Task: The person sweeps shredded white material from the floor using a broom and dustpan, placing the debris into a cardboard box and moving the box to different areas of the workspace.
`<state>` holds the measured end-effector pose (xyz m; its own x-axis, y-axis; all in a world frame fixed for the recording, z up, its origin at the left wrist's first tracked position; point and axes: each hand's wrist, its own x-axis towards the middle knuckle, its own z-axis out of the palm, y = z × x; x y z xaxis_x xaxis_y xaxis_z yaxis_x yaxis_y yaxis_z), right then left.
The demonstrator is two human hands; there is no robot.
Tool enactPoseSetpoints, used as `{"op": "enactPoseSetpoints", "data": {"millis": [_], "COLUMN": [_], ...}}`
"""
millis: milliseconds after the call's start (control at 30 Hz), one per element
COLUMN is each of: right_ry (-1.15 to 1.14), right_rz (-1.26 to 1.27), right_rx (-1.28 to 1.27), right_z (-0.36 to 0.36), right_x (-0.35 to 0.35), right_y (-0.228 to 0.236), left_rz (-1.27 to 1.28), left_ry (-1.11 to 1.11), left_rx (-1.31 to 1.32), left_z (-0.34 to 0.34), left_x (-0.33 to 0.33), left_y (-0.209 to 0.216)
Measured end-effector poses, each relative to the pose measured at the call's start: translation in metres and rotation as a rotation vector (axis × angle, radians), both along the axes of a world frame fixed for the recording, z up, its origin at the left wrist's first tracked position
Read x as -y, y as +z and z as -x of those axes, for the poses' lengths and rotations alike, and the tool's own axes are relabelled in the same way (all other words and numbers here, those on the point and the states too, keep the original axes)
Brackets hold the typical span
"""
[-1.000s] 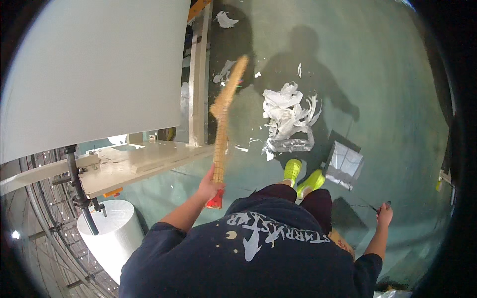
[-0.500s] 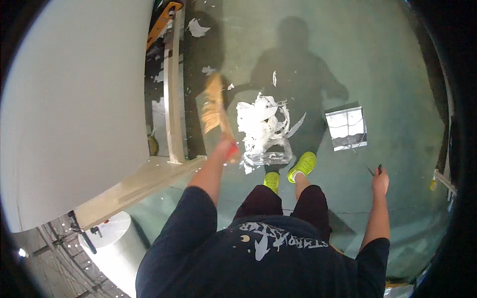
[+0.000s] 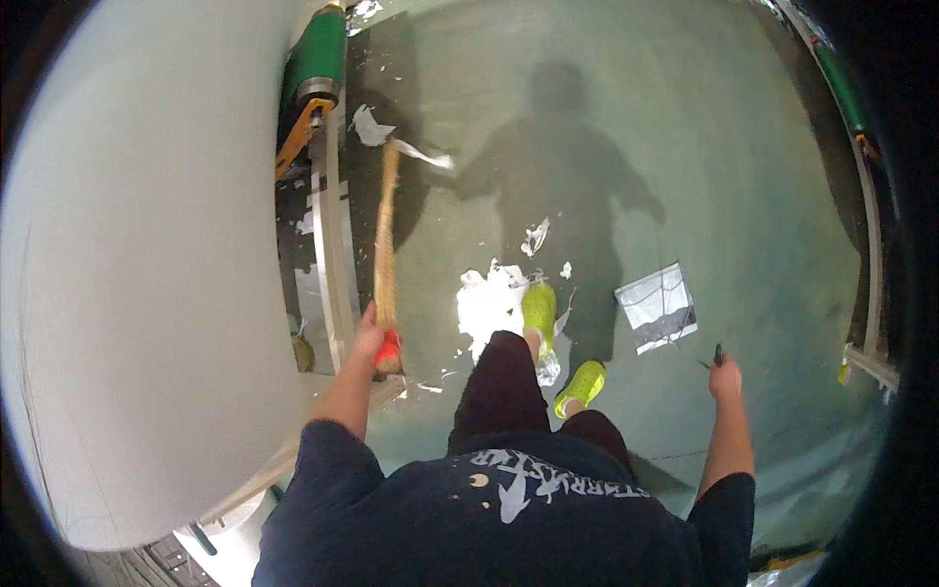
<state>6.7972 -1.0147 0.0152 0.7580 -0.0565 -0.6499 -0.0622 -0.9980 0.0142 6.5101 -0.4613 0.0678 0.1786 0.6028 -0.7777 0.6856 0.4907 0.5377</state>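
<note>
Straw broom (image 3: 385, 245) in left hand (image 3: 370, 335) skirts the machine frame edge (image 3: 333, 245).

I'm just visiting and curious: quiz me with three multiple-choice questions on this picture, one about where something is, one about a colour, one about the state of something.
1. Where does the broom lie relative to the person?
A. In the left hand, stretched forward over the floor
B. Leaning on the far right rail
C. Under the feet

2. What colour are the shoes?
A. Black
B. Bright yellow-green
C. Red

3. What is the state of the floor near the feet?
A. Covered with a rug
B. Flooded with water
C. Strewn with white scraps

Answers:
1. A, the left hand grips the broom near its red end, the straw pointing away beside the big white roll.
2. B, both shoes glow yellow-green against the green floor.
3. C, white scraps lie by the forward shoe, with more farther up.
</note>
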Motion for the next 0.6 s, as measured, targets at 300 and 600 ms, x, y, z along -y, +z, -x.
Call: {"op": "enactPoseSetpoints", "data": {"millis": [300, 600], "right_ry": [-0.273, -0.234], "right_rz": [0.101, 0.284], "right_rx": [0.013, -0.285], "right_z": [0.013, -0.042], "right_x": [-0.004, -0.094], "right_y": [-0.030, 0.005], "left_rz": [0.068, 0.003], "left_ry": [0.233, -0.487], "left_rx": [0.035, -0.182], "left_z": [-0.238, -0.207], "left_x": [-0.216, -0.146], "left_y": [-0.113, -0.168]}}
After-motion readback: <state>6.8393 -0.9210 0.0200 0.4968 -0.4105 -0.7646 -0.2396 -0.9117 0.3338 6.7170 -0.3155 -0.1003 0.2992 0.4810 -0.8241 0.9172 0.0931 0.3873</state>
